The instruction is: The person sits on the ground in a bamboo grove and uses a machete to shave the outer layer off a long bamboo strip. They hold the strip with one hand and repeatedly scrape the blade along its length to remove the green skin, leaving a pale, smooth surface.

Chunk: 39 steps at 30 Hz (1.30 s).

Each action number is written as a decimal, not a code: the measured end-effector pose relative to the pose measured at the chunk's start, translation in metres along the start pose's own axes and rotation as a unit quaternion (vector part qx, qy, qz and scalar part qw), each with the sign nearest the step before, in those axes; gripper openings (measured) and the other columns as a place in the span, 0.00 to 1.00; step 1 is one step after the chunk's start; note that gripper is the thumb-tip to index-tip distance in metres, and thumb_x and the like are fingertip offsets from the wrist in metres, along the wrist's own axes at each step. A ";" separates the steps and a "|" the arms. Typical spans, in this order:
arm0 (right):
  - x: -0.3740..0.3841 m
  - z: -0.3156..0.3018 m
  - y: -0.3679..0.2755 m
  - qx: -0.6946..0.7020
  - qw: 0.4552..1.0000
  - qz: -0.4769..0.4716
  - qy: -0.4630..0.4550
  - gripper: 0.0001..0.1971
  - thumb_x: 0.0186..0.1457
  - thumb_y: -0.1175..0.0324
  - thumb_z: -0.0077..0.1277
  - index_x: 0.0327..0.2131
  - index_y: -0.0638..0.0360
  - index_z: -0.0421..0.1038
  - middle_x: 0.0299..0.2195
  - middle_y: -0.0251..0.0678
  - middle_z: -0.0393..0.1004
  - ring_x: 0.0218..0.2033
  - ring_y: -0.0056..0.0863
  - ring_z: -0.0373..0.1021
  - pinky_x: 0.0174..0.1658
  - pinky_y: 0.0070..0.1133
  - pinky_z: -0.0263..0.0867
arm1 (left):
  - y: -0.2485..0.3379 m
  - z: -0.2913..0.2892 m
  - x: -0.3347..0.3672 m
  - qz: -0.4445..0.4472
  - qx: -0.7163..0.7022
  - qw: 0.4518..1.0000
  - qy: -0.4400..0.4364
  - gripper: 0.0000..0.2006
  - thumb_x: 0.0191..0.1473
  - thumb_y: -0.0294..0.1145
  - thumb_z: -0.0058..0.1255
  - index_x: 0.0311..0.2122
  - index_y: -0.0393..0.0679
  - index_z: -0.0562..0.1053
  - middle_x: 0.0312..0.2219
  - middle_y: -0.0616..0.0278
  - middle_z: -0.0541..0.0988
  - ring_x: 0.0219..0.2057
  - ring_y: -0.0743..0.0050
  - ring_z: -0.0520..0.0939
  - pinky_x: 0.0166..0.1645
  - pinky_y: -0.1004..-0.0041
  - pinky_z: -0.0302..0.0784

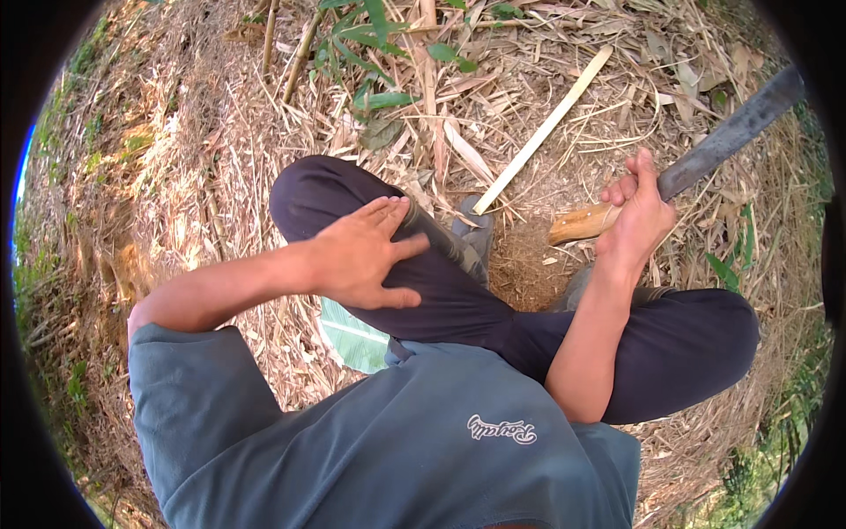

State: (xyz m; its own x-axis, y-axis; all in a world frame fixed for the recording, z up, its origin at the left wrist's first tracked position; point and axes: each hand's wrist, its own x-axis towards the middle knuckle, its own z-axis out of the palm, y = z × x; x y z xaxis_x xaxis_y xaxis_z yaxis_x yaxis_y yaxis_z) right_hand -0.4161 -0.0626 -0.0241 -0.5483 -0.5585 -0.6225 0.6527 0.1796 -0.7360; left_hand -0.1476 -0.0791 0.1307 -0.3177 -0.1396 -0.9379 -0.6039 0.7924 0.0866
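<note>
My right hand (636, 212) is wrapped round the wooden handle (582, 226) of a machete (731, 132). Its long dark blade points up to the far right, away from my body. Over my left thigh, my left hand (366, 256) is empty with its fingers spread; whether it rests on the dark trousers (423, 291) I cannot tell. Ahead of my feet lies a pale split strip of wood or bamboo (546, 128), slanting up to the right. Its near end reaches my left boot (474, 234).
Dry leaves and stalks litter the sloping ground (203, 123). Green leafy stems (374, 53) rise at the far side, beside thin upright stalks (304, 57). A broad green leaf (352, 339) lies beside my left hip. Bare brown soil (524, 264) shows between my feet.
</note>
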 end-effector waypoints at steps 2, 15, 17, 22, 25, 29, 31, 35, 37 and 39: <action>-0.003 -0.004 0.002 -0.003 1.000 -0.015 0.004 0.14 0.60 0.64 0.59 0.32 0.67 0.70 0.17 0.23 0.55 0.17 0.17 0.55 0.24 0.20 0.58 | -0.026 0.013 -0.015 -0.024 0.078 0.988 0.129 0.35 0.61 0.62 0.42 0.67 0.51 0.61 0.66 0.56 0.62 0.68 0.57 0.58 0.72 0.53 0.47; 0.001 0.002 0.000 0.003 1.000 -0.007 0.002 0.13 0.61 0.66 0.56 0.31 0.69 0.71 0.17 0.27 0.59 0.17 0.17 0.56 0.22 0.21 0.58 | 0.060 0.080 0.019 -0.098 -0.098 0.936 0.323 0.23 0.63 0.38 0.47 0.63 0.50 0.67 0.59 0.60 0.68 0.51 0.72 0.72 0.50 0.70 0.61; 0.000 0.000 0.001 -0.004 1.000 -0.009 -0.006 0.13 0.61 0.66 0.56 0.31 0.68 0.71 0.17 0.27 0.59 0.17 0.17 0.57 0.22 0.20 0.58 | 0.101 0.100 0.021 0.131 -0.170 0.956 0.202 0.26 0.62 0.37 0.49 0.65 0.51 0.64 0.63 0.62 0.63 0.57 0.70 0.68 0.58 0.67 0.56; -0.007 -0.004 -0.004 0.012 1.000 -0.023 -0.006 0.14 0.61 0.65 0.57 0.31 0.69 0.70 0.17 0.27 0.58 0.18 0.17 0.56 0.23 0.20 0.58 | -0.003 0.090 -0.013 0.035 0.092 0.902 0.421 0.32 0.59 0.38 0.53 0.67 0.55 0.61 0.69 0.66 0.57 0.70 0.62 0.58 0.73 0.59 0.45; -0.009 -0.005 -0.004 0.026 0.999 -0.022 -0.026 0.14 0.61 0.65 0.57 0.31 0.69 0.70 0.18 0.27 0.58 0.18 0.18 0.57 0.23 0.21 0.59 | -0.093 0.037 -0.017 -0.261 0.041 0.788 0.557 0.30 0.60 0.45 0.53 0.66 0.49 0.64 0.65 0.59 0.65 0.68 0.54 0.61 0.72 0.51 0.51; -0.015 -0.005 -0.008 0.023 0.999 -0.016 -0.024 0.14 0.60 0.64 0.58 0.32 0.66 0.70 0.17 0.25 0.57 0.18 0.18 0.56 0.24 0.21 0.59 | -0.096 0.018 0.001 -0.182 -0.443 0.535 0.696 0.33 0.61 0.46 0.51 0.66 0.39 0.61 0.61 0.38 0.67 0.65 0.43 0.64 0.69 0.55 0.55; -0.016 -0.012 -0.007 0.018 0.999 -0.044 -0.002 0.15 0.61 0.64 0.57 0.31 0.69 0.70 0.17 0.27 0.58 0.16 0.18 0.57 0.21 0.21 0.58 | -0.011 0.031 0.031 -0.274 -0.093 0.718 0.633 0.37 0.55 0.46 0.56 0.66 0.40 0.59 0.64 0.38 0.60 0.68 0.40 0.56 0.70 0.48 0.48; -0.011 -0.017 -0.007 0.017 0.999 -0.029 -0.001 0.14 0.60 0.62 0.57 0.31 0.65 0.70 0.17 0.24 0.56 0.18 0.17 0.56 0.24 0.21 0.59 | 0.083 0.056 0.027 0.164 -0.258 0.909 0.283 0.22 0.58 0.37 0.50 0.56 0.43 0.70 0.53 0.42 0.73 0.59 0.42 0.68 0.61 0.49 0.62; -0.009 -0.015 -0.012 0.027 0.999 -0.019 -0.002 0.13 0.60 0.63 0.56 0.32 0.67 0.71 0.17 0.24 0.56 0.17 0.17 0.57 0.23 0.21 0.58 | 0.077 0.041 0.043 0.227 -0.362 0.886 0.182 0.16 0.59 0.35 0.48 0.50 0.41 0.75 0.44 0.46 0.79 0.50 0.49 0.78 0.53 0.54 0.71; -0.014 -0.011 -0.014 0.041 0.999 -0.017 0.005 0.13 0.61 0.65 0.55 0.31 0.68 0.71 0.16 0.24 0.56 0.16 0.17 0.57 0.21 0.19 0.57 | 0.043 0.008 0.087 0.073 -0.368 0.875 0.308 0.13 0.62 0.34 0.46 0.43 0.37 0.78 0.34 0.50 0.83 0.33 0.57 0.84 0.42 0.63 0.78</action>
State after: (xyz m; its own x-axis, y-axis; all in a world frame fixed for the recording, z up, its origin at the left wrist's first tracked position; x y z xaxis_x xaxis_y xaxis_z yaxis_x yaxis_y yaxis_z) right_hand -0.4230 -0.0484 -0.0084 -0.5752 -0.5556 -0.6004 0.6745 0.0930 -0.7324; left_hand -0.1954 -0.0523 0.0502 -0.6268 -0.5419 -0.5598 -0.7593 0.2639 0.5948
